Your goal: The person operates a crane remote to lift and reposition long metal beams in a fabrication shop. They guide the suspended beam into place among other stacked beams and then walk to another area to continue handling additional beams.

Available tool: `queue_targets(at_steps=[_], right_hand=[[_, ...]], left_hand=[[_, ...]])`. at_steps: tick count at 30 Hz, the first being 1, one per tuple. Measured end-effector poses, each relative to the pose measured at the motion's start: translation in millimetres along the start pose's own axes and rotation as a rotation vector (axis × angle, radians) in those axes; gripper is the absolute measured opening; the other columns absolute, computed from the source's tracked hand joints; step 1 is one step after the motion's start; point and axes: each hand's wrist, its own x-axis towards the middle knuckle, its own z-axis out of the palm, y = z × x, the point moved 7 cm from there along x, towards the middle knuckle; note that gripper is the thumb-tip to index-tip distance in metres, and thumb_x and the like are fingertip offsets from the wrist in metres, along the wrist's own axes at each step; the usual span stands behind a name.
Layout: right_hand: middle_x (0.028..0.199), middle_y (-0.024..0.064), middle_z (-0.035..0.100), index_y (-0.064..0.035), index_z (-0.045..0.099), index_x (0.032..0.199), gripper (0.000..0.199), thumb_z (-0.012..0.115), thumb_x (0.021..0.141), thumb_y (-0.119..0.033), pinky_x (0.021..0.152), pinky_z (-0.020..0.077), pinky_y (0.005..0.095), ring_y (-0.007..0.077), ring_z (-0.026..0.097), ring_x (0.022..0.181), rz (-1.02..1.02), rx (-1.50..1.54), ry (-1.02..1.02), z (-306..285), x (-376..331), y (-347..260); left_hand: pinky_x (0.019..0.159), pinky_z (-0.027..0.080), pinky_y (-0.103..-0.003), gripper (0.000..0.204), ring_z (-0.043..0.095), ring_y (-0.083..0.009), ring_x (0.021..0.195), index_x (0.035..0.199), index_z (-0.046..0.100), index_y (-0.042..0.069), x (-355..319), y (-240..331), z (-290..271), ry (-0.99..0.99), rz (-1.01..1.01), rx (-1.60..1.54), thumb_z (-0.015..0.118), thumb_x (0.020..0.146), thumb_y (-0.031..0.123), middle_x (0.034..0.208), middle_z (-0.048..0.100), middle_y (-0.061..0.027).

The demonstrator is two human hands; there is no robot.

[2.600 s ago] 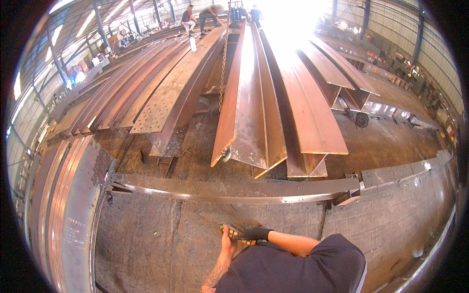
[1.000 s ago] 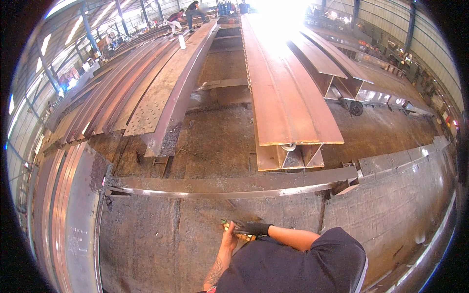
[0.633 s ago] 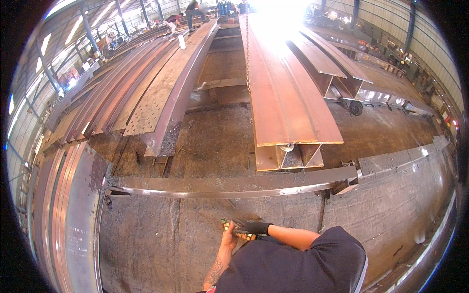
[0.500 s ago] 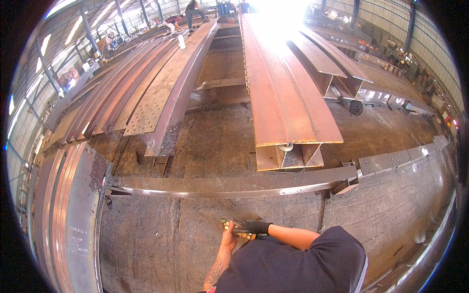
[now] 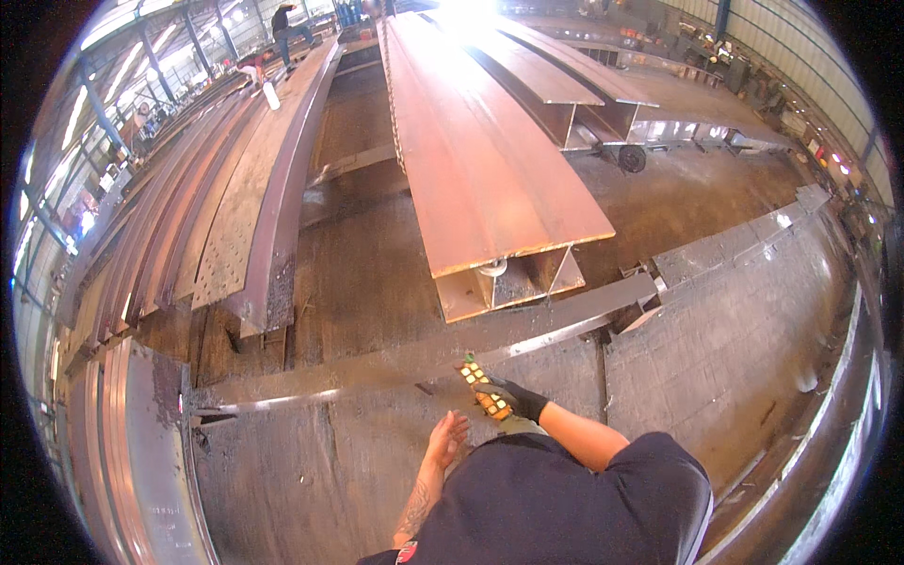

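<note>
Our right hand (image 5: 513,395) grips the push-button remote (image 5: 482,387), our left hand (image 5: 448,436) open, so we're probably steering the steel beam (image 5: 496,179), which calls for careful button presses next.

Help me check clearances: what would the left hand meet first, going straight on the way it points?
Probably the yellow-buttoned remote in the gloved right hand, up and right of the left hand; depth is unclear, so it might pass below.
</note>
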Motion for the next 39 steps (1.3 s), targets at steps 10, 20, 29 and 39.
queue_targets(at_steps=[10,20,29,39], right_hand=[[0.092,0.0036,0.062,-0.0142,0.051,0.117,0.04,0.057,0.09,-0.043,0.066,0.0544,0.0337,0.0189,0.064,0.076,-0.206,0.397,0.282,-151.8,-40.0,-76.7],[0.074,0.0005,0.059,-0.0156,0.053,0.101,0.033,0.066,0.084,-0.041,0.054,0.0515,0.0307,0.0133,0.059,0.058,-0.239,0.18,0.639,-343.8,-71.4,-107.7],[0.08,0.0041,0.06,-0.0136,0.054,0.099,0.024,0.063,0.086,-0.033,0.057,0.0527,0.0345,0.0199,0.061,0.065,-0.134,0.451,0.615,-428.4,-89.7,-22.5],[0.089,0.0093,0.06,-0.0197,0.045,0.113,0.025,0.055,0.09,-0.02,0.056,0.054,0.0437,0.0294,0.064,0.069,-0.067,0.287,0.641,-453.2,-117.5,75.6]], left_hand=[[0.069,0.05,-0.031,0.036,0.061,-0.0189,0.081,0.103,0.054,-0.001,144.4,40.6,61.7,-0.004,-0.065,0.205,0.064,0.089,0.03,0.088,0.061,-0.0088],[0.071,0.055,-0.038,0.027,0.06,-0.0233,0.083,0.109,0.049,-0.003,303.0,106.6,170.7,0.102,0.058,0.232,0.06,0.09,0.012,0.098,0.058,-0.0129],[0.076,0.055,-0.036,0.059,0.057,-0.0204,0.096,0.135,0.027,0.0,372.5,142.2,173.4,0.3,0.263,0.14,0.058,0.084,-0.001,0.119,0.048,-0.0146],[0.095,0.048,-0.041,0.047,0.055,-0.0261,0.101,0.132,0.034,-0.004,378.7,130.4,158.4,0.209,0.304,-0.134,0.048,0.087,-0.003,0.112,0.053,-0.0159]])
